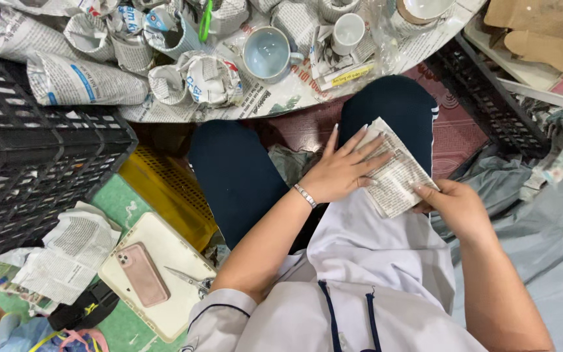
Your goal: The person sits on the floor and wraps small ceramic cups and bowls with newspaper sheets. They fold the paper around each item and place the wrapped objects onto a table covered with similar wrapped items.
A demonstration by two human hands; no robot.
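Two bare hands are laid on a folded sheet of printed newspaper (pixel 395 173) resting on the right thigh: the left hand (pixel 343 171) pressed flat, released; the right hand (pixel 454 205) pinching its lower corner.

The folded newspaper (pixel 395 173) is grey-white with tiny black print. The cup (pixel 267 53) is pale blue inside. The phone (pixel 143 274) is pink. The crate (pixel 34 163) is black, the basket (pixel 164 195) is yellow, and the trousers (pixel 236 176) are dark blue.
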